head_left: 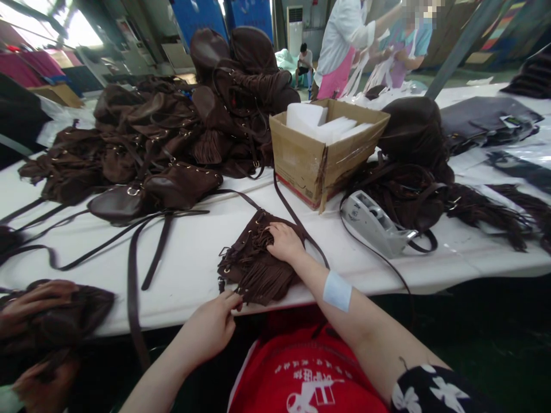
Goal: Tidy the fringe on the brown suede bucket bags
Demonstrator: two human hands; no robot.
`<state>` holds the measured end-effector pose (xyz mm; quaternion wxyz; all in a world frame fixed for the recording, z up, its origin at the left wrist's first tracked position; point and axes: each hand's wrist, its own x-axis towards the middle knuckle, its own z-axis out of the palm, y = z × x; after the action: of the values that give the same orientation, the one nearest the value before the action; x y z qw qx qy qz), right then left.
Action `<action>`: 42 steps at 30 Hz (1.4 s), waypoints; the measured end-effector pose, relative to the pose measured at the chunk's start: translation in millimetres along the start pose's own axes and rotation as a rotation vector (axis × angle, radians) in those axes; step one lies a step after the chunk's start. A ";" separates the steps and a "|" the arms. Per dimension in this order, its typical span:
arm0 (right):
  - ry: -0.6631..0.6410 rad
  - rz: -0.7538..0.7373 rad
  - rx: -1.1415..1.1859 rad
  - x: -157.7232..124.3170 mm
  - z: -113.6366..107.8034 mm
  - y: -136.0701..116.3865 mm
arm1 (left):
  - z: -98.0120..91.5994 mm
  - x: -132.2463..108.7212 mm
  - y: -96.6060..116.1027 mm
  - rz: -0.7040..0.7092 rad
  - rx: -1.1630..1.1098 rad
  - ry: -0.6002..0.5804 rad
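A dark brown fringed bag [262, 269] lies on the white table in front of me, near its edge. It has metal eyelets, and its strap runs up and to the right. From the right, my right hand [284, 242] presses on the bag, its fingers curled into the bunched fringe. At the bag's lower left corner, my left hand [215, 322] pinches the edge, with the fingertips partly hidden. Just left of the bag a dark strap [136, 275] hangs over the table edge.
Brown bags [150, 126] form a large pile at the back left. Behind my bag stands a cardboard box [297, 158] of white sheets. A grey tape dispenser [372, 221] sits to the right. A co-worker's hands [38, 301] hold another bag at the left edge.
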<state>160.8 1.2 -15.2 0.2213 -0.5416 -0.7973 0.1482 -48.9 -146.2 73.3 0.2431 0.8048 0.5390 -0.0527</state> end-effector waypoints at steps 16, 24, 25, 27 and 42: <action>-0.020 -0.080 0.010 -1.6 -0.1 6.4 | 31.8 -35.3 -0.6 -0.133 -0.083 -0.090; -0.026 -0.077 -0.022 -1.4 -3.2 4.7 | 30.7 -43.4 2.1 0.023 -0.127 0.199; -0.027 -0.076 -0.025 -1.5 -3.4 4.4 | 28.7 -42.8 4.7 0.060 -0.130 0.284; -0.033 -0.072 -0.022 -1.7 -3.8 4.1 | 25.7 -41.2 10.5 0.125 -0.162 0.376; -0.029 -0.023 -0.005 1.3 -0.3 5.5 | 22.5 -36.4 16.3 0.003 -0.323 0.067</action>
<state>164.9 4.5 -17.3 0.2103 -0.5309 -0.8068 0.1515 -45.4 -191.8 71.6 0.3512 0.7573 0.5470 0.0619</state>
